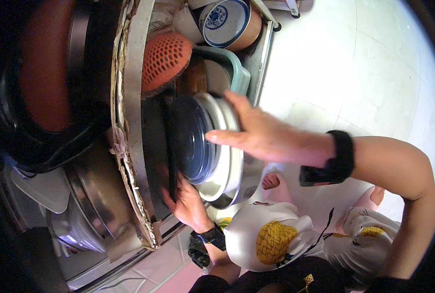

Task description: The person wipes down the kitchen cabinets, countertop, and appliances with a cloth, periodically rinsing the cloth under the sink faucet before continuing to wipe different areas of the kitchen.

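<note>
A tilted nested stack fills the middle of the view, at the front of a low shelf. Its nearest piece is a dark blue, glossy round dish or lid (192,141). Behind that are white bowls (223,172) and a shiny metal basin (252,175). My right hand (248,128) grips the stack, with the thumb over the rims and the fingers on the far side, slightly blurred. My left hand (192,207) is at the stack's lower edge, fingers between it and a black round piece (157,135). Whether the left fingers bear on either is hidden.
An orange perforated colander (168,60), a pale green plastic basin (239,71) and a blue-patterned bowl (226,23) are on the shelf. A ragged-edged upper board (131,121) runs close by on the left. Metal pans (93,194) are beyond it.
</note>
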`<state>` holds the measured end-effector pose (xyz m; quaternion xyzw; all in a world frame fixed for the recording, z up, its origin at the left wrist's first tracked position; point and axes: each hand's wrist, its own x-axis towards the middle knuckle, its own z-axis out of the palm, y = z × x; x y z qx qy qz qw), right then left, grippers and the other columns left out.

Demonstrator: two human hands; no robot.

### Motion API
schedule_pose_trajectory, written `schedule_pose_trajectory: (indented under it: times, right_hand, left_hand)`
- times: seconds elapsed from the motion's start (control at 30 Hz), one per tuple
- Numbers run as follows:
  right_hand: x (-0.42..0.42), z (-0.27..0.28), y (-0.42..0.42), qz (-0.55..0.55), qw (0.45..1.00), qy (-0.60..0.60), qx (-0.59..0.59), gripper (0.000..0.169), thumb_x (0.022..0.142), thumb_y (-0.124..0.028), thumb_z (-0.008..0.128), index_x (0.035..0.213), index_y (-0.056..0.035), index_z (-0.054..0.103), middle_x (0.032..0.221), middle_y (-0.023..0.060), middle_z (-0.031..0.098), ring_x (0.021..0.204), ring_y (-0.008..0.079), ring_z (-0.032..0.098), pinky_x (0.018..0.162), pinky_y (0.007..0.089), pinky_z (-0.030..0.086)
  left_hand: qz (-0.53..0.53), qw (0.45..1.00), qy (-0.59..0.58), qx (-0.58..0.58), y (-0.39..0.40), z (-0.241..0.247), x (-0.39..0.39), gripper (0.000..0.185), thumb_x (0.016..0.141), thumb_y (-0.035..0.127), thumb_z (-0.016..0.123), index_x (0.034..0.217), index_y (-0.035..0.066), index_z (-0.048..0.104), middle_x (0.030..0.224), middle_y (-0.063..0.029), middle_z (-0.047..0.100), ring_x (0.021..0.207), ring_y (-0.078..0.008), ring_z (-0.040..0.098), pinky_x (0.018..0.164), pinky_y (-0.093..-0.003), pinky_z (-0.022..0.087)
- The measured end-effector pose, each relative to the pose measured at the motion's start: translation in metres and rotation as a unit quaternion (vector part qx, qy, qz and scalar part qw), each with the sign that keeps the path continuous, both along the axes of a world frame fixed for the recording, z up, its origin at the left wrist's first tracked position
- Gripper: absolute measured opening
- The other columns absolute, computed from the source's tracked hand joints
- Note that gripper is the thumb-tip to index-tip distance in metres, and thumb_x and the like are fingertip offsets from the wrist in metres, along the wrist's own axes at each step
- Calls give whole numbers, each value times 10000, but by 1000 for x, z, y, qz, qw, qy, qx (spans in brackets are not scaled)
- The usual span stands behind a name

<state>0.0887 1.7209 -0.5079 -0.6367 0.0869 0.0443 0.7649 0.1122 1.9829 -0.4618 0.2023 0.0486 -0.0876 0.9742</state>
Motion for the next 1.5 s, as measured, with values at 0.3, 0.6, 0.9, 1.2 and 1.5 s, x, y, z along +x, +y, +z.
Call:
schedule_pose_trajectory:
  times: [0.3,0.6,0.9,1.2,1.5]
  right_hand:
    - [59,-5,88,27,996,79,-39,917,867,-607,414,1196,236,268,815,361,584,751,469,611,694,469,504]
    - [60,-12,58,90,983,-31,-155,813,847,-615,412,1155,137,438,972,333,543,913,461,563,797,473,473]
    - [-6,-17,56,86,860,-312,-395,778,761,-216,638,1366,84,252,1278,344,405,1016,341,567,780,375,500]
    - [26,-8,55,138,824,-231,-498,670,743,-107,604,1302,135,325,1086,323,524,771,299,647,621,340,532]
    - [38,0,48,273,851,-257,-366,887,652,-419,729,1179,220,412,918,302,593,712,295,643,614,337,521]
  left_hand:
    - [49,987,76,130,52,15,6,288,909,102,532,1169,-20,555,1206,-150,576,1055,-260,567,903,-416,480]
    - [-11,987,160,-6,40,35,-10,410,925,127,501,1291,-46,437,1370,-161,427,1282,-274,385,1091,-422,289]
    - [-5,981,188,38,17,48,-31,494,963,169,403,1349,-107,268,1403,-252,326,1325,-320,304,1117,-441,248]
    - [-23,959,275,57,27,59,-40,546,974,176,359,1380,-112,134,1449,-270,211,1371,-319,209,1113,-453,232]
    - [-35,951,283,119,8,84,-44,609,952,171,397,1395,-98,76,1464,-256,182,1363,-311,234,1103,-462,253]
